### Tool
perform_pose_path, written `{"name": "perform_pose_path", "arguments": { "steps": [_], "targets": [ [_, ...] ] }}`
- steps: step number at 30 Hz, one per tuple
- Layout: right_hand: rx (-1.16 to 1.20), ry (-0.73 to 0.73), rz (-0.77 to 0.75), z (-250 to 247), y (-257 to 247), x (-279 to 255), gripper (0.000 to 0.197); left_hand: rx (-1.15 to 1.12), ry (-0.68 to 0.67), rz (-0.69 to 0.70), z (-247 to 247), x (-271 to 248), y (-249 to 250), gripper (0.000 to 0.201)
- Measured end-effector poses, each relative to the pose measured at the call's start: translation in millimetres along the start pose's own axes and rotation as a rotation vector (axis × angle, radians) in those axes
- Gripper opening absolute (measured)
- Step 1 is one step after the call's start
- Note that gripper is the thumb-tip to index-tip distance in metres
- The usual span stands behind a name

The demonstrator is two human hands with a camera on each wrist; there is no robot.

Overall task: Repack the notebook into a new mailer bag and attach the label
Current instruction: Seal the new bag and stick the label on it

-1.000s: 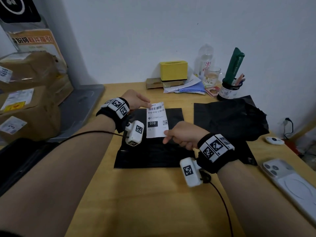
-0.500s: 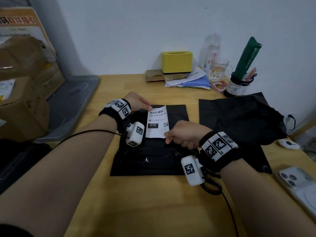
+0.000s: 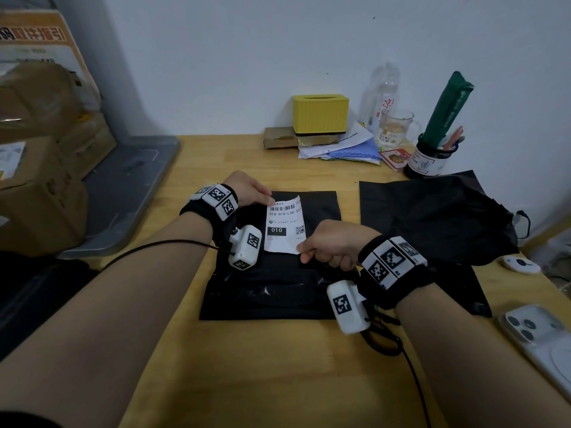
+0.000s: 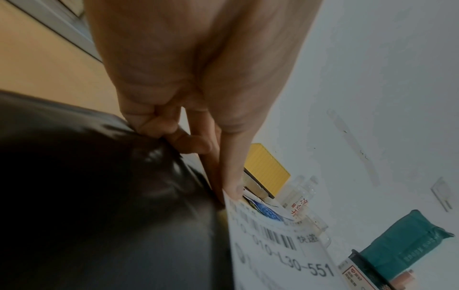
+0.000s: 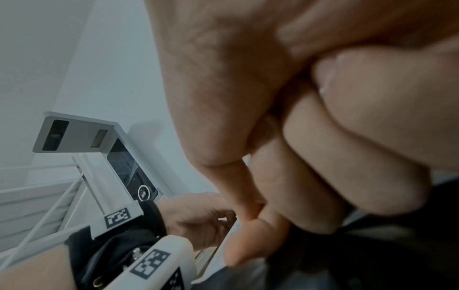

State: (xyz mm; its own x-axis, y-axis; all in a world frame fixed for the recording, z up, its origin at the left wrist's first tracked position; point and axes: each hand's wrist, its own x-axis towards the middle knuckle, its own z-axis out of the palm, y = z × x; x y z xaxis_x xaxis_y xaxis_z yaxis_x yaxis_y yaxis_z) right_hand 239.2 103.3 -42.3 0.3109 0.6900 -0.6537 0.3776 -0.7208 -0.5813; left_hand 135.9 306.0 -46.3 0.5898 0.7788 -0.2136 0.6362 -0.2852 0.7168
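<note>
While both hands pinch opposite corners, label [image 3: 285,226] overlies mailer bag [image 3: 278,291].

The label [image 3: 285,225] is white with a black barcode, black digits, a solid black block reading 010 and a small QR square. Under it the mailer bag [image 3: 272,288] is glossy black on a honey-yellow wooden tabletop [image 3: 247,366]. A second black bag [image 3: 438,217] lies crumpled to the right. The box [image 3: 320,112] at the back is bright yellow, the rolled packet [image 3: 448,106] dark green, perhaps printed. Both wristbands [image 3: 391,264] carry black-and-white square codes.
</note>
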Motion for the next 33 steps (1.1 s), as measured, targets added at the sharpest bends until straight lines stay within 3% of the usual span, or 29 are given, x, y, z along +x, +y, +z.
{"name": "perform_pose_path", "arguments": {
  "steps": [9, 16, 20, 23, 26, 30, 33],
  "targets": [
    [-0.076, 0.025, 0.007, -0.2, -5.1, -1.3, 0.028, 0.058, -0.018, 0.041, -0.5, 1.3, -5.5, 0.031],
    [-0.205, 0.076, -0.04, -2.5, -0.4, -2.4, 0.038, 0.19, 0.024, 0.019, 3.2, -4.7, 4.7, 0.042],
    [-0.19, 0.037, -0.059, -6.7, 4.7, -0.5, 0.04, 0.149, -0.037, -0.03, -3.3, -10.7, 14.0, 0.035],
    [0.087, 0.041, -0.151, -18.2, 9.1, 7.9, 0.042, -0.116, -0.07, -0.064, -14.6, -24.7, 21.3, 0.025],
    [0.575, 0.054, -0.31, -27.0, 12.2, 17.0, 0.043, -0.477, -0.217, -0.116, -14.7, -45.4, 29.1, 0.021],
    [1.129, -0.09, -0.387, -24.6, 15.8, 37.2, 0.048, -0.582, -0.396, -0.181, 9.3, -54.3, 18.7, 0.028],
    [1.298, -0.18, -0.364, -18.7, 21.6, 52.9, 0.053, -0.66, -0.378, -0.221, 25.6, -51.6, 5.8, 0.032]
  ]
}}
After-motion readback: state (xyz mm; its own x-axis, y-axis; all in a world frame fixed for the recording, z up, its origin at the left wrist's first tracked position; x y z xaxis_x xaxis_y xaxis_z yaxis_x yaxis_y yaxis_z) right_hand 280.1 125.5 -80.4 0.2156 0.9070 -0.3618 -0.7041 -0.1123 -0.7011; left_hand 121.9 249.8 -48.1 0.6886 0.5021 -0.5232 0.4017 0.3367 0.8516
